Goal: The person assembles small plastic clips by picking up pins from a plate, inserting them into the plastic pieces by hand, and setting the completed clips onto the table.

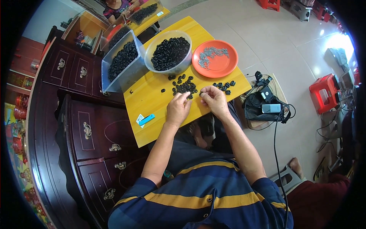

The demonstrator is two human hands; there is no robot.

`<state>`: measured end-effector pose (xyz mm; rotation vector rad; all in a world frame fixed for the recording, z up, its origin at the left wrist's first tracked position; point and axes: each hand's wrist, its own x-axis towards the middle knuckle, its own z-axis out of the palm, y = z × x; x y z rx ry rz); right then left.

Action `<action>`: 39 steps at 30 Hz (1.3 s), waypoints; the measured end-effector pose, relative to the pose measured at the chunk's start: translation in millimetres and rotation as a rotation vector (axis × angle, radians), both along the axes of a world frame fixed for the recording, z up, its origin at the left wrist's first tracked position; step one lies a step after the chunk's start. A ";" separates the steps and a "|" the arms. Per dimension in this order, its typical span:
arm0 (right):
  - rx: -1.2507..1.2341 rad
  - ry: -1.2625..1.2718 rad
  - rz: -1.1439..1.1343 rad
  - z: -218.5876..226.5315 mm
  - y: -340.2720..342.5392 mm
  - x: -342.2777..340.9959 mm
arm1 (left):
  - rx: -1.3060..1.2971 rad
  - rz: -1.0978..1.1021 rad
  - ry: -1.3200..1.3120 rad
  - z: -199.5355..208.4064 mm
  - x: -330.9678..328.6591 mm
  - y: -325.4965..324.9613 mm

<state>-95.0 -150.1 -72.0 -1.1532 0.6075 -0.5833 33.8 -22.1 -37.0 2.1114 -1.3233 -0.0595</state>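
My left hand (178, 109) is at the near edge of a loose pile of small black oval pieces (183, 87) on the yellow table (162, 110). Its thumb and forefinger close around one black oval piece (190, 97). Just to the right, my right hand (215, 101) pinches a small dark piece (201, 94), mostly covered by the fingertips. Beyond that hand lies a separate group of black pieces (227, 84). An orange-red plate (197, 70) at the far right of the table holds many small grey metal pins.
A round clear tub (148, 63) and a rectangular bin (110, 86), both full of black pieces, stand at the back left. A blue box cutter (147, 119) lies at left. Dark drawers (93, 129) flank the table; a black bag with cables (251, 105) sits right. Another person works beyond.
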 end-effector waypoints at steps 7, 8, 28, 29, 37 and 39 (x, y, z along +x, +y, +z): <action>-0.010 0.000 -0.012 -1.4 0.2 0.7 | 0.088 -0.048 -0.172 4.4 -3.6 -6.4; 0.002 -0.008 -0.013 -1.3 0.3 0.9 | 0.090 -0.049 -0.171 5.4 -4.0 -7.5; -0.004 0.005 -0.037 0.0 2.0 -0.2 | -0.446 0.103 1.004 -4.9 9.2 -16.9; -0.010 0.013 -0.038 -0.1 1.8 -0.1 | -0.443 0.113 0.978 -6.0 9.2 -18.3; -0.013 0.010 -0.041 2.6 2.3 0.9 | -0.542 0.176 0.921 -10.2 19.1 -16.7; -0.009 0.019 -0.040 5.2 2.2 0.3 | -0.549 0.185 0.878 -5.8 18.1 -12.2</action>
